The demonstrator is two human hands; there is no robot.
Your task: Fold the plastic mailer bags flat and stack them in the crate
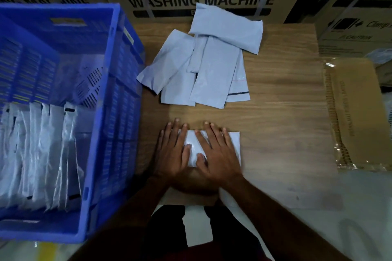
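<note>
I see straight fingers (177, 133) of both hands pressing a glossy white mailer bag (233, 144) flat on the wood-grain worktop (286, 112); left hand (172, 152), right hand (216, 154). Beyond lies a loose pile of bags (212, 59). The blue slotted crate (101, 112) at left holds upright bags, its edge cut off.

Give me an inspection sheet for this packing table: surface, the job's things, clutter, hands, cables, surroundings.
Surface: wooden table, bare at its right part.
Job's things: mailer bag flat under both hands; loose pile of mailer bags behind it; blue crate to the left, holding bags stood on edge.
Clutter: wrapped cardboard pack at the right edge.
Hands: left hand and right hand press flat, fingers straight.
Cables: nothing seen.
Surroundings: washing machine cartons behind.
</note>
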